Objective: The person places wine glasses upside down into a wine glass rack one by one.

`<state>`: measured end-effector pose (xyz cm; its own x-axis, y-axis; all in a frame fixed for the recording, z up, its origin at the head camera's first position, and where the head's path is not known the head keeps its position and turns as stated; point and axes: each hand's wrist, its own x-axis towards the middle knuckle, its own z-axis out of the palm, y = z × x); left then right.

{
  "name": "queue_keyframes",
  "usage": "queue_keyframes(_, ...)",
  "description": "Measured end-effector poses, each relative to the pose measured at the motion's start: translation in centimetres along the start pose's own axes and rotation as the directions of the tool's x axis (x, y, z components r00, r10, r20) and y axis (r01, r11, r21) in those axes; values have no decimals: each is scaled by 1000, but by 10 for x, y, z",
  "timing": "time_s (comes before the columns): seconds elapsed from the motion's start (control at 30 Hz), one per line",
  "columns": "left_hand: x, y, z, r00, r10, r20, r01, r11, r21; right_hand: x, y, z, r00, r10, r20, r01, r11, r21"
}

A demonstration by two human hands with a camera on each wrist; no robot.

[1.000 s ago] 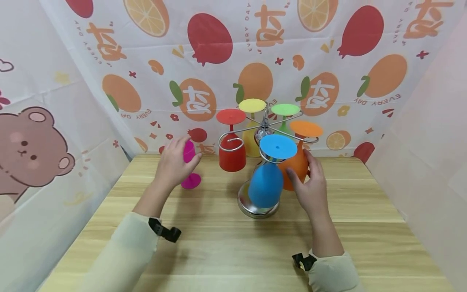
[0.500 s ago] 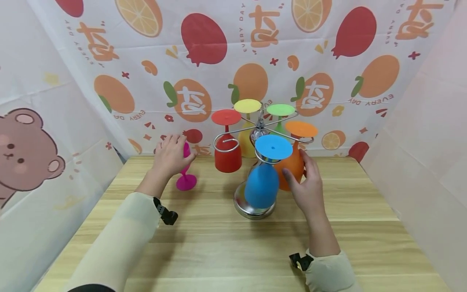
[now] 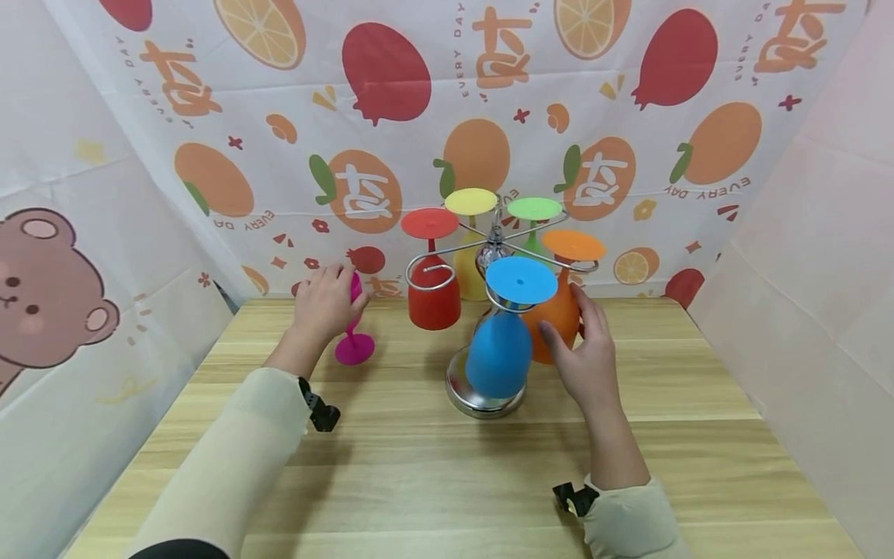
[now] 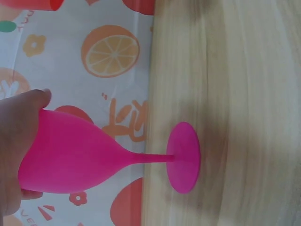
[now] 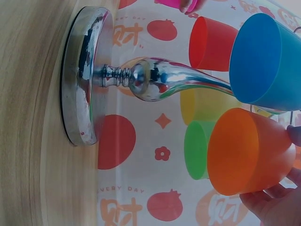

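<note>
My left hand (image 3: 323, 304) holds a pink goblet (image 4: 75, 153) by the upper part of its bowl, thumb on one side and fingers on the other. The goblet is upright, its foot (image 3: 355, 349) at the tabletop. On the right, my right hand (image 3: 588, 353) curls round the bowl of an orange goblet (image 5: 244, 153), which hangs upside down from a chrome rack (image 3: 484, 396). Also hanging there, foot up, are a blue goblet (image 3: 499, 353), a red goblet (image 3: 434, 299), a yellow goblet (image 3: 471, 268) and a green goblet (image 3: 534, 210). The blue one partly covers the orange one in the head view.
The rack's round base stands mid-table on a light wooden table (image 3: 419, 481). One wire loop (image 3: 431, 276) shows in front of the red goblet. A fruit-print cloth (image 3: 447, 93) hangs behind the table's back edge, with pale cloths at both sides.
The head view has shifted slightly, so everything sits further left. My left hand and forearm have shifted a little beside the pink goblet. My right hand stays at the orange goblet.
</note>
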<state>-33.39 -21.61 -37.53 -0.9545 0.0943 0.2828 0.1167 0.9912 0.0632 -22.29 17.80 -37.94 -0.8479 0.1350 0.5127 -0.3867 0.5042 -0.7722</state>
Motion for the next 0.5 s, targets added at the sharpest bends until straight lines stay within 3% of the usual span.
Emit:
queue_keyframes(0.23,-1,0,2,999,10,-47,-8,999,39,0,-1,-1,1000,3,-2,-3,1000,-7)
queue_keyframes(0.5,-4,-2,2,999,11,-52,-10,1000,24,-1,-1,0,1000,9,8,-9,1000,-10)
